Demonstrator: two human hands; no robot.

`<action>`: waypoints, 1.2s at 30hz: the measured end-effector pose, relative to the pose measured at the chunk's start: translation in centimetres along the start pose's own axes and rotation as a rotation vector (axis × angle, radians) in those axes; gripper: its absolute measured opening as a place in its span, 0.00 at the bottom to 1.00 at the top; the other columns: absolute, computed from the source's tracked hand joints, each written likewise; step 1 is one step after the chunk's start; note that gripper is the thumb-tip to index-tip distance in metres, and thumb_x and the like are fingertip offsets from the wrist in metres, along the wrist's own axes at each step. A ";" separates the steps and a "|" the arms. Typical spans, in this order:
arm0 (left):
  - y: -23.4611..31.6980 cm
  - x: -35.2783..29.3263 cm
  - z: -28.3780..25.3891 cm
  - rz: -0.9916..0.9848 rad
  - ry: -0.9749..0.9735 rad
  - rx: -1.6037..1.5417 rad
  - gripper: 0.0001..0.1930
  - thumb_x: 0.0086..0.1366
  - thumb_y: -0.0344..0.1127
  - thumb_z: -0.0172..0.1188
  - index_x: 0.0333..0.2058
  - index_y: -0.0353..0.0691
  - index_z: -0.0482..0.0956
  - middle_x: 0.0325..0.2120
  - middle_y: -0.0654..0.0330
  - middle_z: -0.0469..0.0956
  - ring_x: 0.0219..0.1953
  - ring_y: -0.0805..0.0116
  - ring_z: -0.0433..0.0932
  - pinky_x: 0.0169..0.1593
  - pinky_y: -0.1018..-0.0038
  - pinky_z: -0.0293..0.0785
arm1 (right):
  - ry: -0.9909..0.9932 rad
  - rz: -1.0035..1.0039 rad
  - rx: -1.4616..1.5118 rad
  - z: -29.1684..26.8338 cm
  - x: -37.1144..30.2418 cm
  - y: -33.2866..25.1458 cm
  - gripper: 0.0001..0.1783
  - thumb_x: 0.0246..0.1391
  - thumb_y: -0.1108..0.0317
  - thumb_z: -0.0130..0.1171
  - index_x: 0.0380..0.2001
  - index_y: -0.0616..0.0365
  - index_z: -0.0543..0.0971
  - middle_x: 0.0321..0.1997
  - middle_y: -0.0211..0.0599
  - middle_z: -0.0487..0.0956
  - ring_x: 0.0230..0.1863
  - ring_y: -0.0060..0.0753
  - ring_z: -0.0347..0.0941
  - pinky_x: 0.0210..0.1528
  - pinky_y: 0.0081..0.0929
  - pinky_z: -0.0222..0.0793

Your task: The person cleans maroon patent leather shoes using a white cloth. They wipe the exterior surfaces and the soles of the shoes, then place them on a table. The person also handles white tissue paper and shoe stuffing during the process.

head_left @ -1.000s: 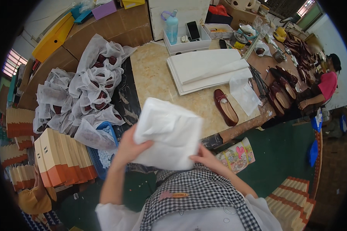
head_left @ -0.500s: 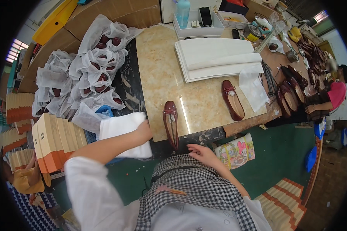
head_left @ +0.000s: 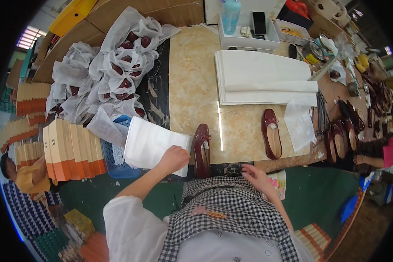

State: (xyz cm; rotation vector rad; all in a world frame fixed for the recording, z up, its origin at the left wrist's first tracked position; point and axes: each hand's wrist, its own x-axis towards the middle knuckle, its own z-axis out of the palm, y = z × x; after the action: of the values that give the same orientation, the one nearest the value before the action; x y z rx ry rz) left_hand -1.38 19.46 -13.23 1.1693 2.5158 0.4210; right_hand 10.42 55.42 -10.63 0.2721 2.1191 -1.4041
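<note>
My left hand [head_left: 175, 158] is closed at the right edge of a stack of thin white sheets or bags [head_left: 150, 144], which hangs over the table's front left corner. Just right of that stack lies a dark red ballet flat [head_left: 201, 150] with a small bow, its toe pointing away from me. Its mate [head_left: 273, 135] lies farther right on the marbled tabletop [head_left: 192, 78]. My right hand [head_left: 255, 177] is at the table's front edge between the two shoes, fingers loosely apart, holding nothing.
Red shoes in white wrappers [head_left: 122, 74] are heaped at the left, behind upright beige and orange boxes [head_left: 70, 150] and a blue basket [head_left: 118, 163]. White paper sheets [head_left: 266, 78] lie at the back. More red shoes [head_left: 340, 135] stand at right, beside another person's arm [head_left: 369, 160].
My left hand has moved rightward over the white stack, whose right edge now reaches the near shoe. My right hand has shifted slightly right. The whole view has shifted.
</note>
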 end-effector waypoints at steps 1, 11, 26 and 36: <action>0.4 -0.7 0.4 -0.202 0.034 -0.024 0.09 0.55 0.40 0.60 0.33 0.44 0.79 0.31 0.60 0.77 0.36 0.62 0.76 0.48 0.66 0.70 | 0.012 0.015 0.003 -0.5 0.9 0.5 0.23 0.54 0.65 0.59 0.53 0.58 0.73 0.44 0.42 0.80 0.41 0.30 0.77 0.45 0.27 0.72; 2.2 -0.6 7.7 -1.000 0.251 -0.190 0.18 0.55 0.43 0.62 0.41 0.40 0.75 0.36 0.52 0.77 0.33 0.50 0.78 0.37 0.59 0.74 | -0.167 -0.222 -0.444 15.1 11.1 -3.1 0.49 0.42 0.56 0.68 0.65 0.53 0.55 0.63 0.65 0.55 0.54 0.63 0.67 0.53 0.41 0.69; 3.7 0.4 11.2 -0.913 0.514 -0.694 0.12 0.53 0.39 0.65 0.30 0.36 0.82 0.21 0.51 0.79 0.23 0.60 0.78 0.29 0.69 0.71 | 0.020 -0.363 -0.437 6.7 9.9 0.6 0.30 0.46 0.72 0.64 0.55 0.55 0.70 0.58 0.55 0.65 0.55 0.58 0.64 0.56 0.42 0.63; 0.4 -2.1 14.8 -1.230 1.026 -1.722 0.11 0.60 0.36 0.62 0.36 0.33 0.80 0.28 0.62 0.79 0.27 0.75 0.76 0.31 0.77 0.72 | -0.558 -0.296 -0.109 6.3 5.6 -3.6 0.23 0.51 0.65 0.62 0.52 0.53 0.75 0.59 0.53 0.66 0.60 0.50 0.62 0.62 0.36 0.57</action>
State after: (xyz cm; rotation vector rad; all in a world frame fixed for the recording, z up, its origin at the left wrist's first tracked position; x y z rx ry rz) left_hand 6.36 19.92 -26.01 -1.3374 1.5334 2.2409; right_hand 6.46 47.44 -12.77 -0.4475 1.7969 -1.3198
